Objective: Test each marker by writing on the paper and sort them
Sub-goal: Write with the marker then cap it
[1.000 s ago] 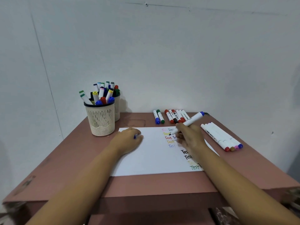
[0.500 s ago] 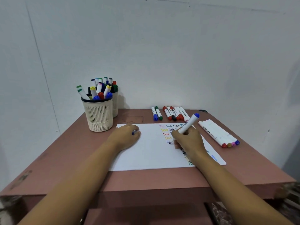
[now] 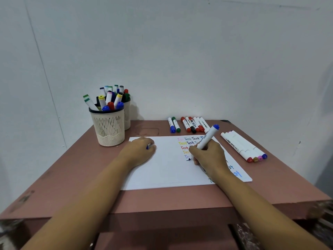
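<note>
The writing test is in hand: the right hand's [image 3: 210, 156] fingers grip the blue marker [image 3: 207, 137], its tip on the paper [image 3: 167, 170]. The left hand [image 3: 139, 150] rests on the paper, fingers curled round what looks like the blue cap [image 3: 148, 147]. Next the marker likely needs recapping and laying among the sorted rows [image 3: 243, 147].

Paper [image 3: 162, 170]: white, matt, smooth sheet.
Marker [image 3: 207, 138] in my right hand [image 3: 210, 156]: glossy white plastic barrel, blue plastic end.
Cap [image 3: 148, 146] in my left hand [image 3: 139, 150]: blue plastic.
Table [image 3: 75, 177]: matt reddish-brown top, scuffed edges.
Pen cup [image 3: 108, 127]: cream plastic mesh.
</note>
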The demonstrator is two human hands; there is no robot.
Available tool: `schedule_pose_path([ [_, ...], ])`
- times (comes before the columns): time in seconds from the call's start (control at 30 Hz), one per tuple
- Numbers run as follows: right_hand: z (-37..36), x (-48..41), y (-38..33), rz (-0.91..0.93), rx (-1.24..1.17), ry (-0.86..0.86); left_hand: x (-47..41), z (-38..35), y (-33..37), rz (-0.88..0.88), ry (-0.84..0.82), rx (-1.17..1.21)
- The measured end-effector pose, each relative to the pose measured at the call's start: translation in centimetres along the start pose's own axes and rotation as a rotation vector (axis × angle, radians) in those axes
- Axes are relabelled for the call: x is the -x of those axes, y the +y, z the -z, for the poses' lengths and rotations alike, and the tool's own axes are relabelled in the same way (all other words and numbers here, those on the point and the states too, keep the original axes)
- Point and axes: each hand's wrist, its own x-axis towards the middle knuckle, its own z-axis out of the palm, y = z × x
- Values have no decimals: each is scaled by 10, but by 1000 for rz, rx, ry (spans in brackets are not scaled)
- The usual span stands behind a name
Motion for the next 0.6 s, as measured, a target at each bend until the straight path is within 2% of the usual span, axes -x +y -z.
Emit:
schedule_pose_path([
  [0.23, 2, 0, 0, -14, -56, -25, -2, -1, -1, 1, -2, -1],
  [0.47, 0, -1, 2, 4, 11, -27, -3, -2, -3, -1, -3, -4],
  [0.6, 1, -3, 3, -10, -84, 35, -3, -3, -4, -5, 3, 2],
])
